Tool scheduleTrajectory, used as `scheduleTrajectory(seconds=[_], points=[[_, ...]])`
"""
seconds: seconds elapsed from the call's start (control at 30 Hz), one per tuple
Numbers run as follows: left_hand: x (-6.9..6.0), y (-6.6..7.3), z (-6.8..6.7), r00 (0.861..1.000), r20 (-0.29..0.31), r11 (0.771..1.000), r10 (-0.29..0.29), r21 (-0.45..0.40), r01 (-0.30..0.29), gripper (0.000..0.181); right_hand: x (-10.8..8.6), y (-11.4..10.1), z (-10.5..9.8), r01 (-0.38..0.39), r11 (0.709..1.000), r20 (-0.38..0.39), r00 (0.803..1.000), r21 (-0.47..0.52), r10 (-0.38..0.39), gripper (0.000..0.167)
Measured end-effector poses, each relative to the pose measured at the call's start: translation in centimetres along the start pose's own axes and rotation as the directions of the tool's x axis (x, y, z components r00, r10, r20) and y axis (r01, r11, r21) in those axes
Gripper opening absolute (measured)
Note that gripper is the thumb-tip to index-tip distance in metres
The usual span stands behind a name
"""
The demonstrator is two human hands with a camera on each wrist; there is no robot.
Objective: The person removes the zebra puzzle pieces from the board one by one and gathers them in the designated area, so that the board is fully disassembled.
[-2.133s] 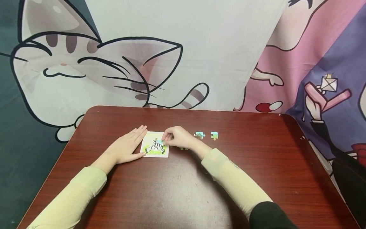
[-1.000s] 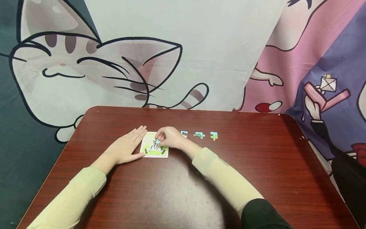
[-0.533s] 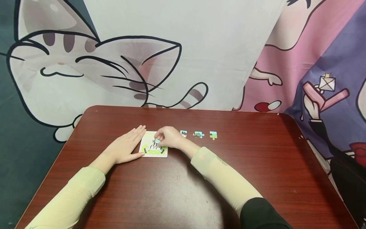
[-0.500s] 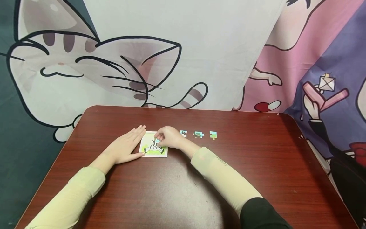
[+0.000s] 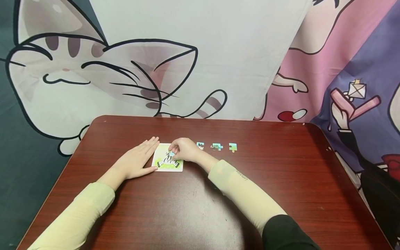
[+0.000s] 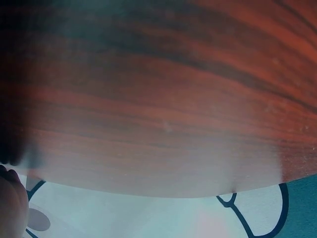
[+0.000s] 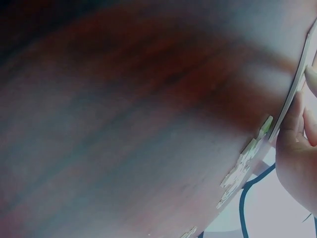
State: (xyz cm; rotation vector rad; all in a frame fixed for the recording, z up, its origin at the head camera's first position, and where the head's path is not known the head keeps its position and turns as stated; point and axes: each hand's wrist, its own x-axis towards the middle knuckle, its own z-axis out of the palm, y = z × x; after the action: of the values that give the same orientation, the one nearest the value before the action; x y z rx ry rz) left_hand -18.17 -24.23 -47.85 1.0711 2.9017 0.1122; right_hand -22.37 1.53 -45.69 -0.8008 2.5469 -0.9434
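Note:
A small square puzzle board [image 5: 168,168] with a zebra picture lies on the table. My left hand [image 5: 136,161] lies along its left side, fingers straight, thumb at the lower left corner. Over the upper part of the board, my right hand [image 5: 186,150] pinches a small bluish puzzle piece [image 5: 171,153] between thumb and fingers; whether the piece touches the board cannot be told. In the right wrist view, that hand [image 7: 297,153] is at the board's edge [image 7: 290,99]. Only a bit of my left hand [image 6: 12,208] shows in the left wrist view.
Loose puzzle pieces lie in a row right of the board: a zebra-patterned piece [image 5: 200,146] partly behind the right hand, a blue-green one [image 5: 217,147] and another [image 5: 232,147]. The brown wooden table [image 5: 175,208] ends at a cartoon-printed cloth [image 5: 243,69].
Over two seconds my right hand has moved slightly left across the board with the pinched piece, uncovering the zebra-patterned piece. In the last half second both hands stay nearly still.

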Motion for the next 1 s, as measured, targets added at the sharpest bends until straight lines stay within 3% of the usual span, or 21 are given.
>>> scheduleTrajectory(seconds=[0.63,1.0], points=[[-0.03,0.11,-0.05,1.0,-0.006,1.0,0.006,-0.007,-0.006,0.096,-0.39,-0.67,-0.12,-0.023,1.0,-0.007,1.0,0.004,0.023,0.032],[-0.05,0.18,-0.21,1.0,-0.007,1.0,0.009,-0.009,-0.009,0.096,-0.33,-0.39,-0.04,0.046,0.998,-0.031,0.999,0.053,-0.044,0.028]])
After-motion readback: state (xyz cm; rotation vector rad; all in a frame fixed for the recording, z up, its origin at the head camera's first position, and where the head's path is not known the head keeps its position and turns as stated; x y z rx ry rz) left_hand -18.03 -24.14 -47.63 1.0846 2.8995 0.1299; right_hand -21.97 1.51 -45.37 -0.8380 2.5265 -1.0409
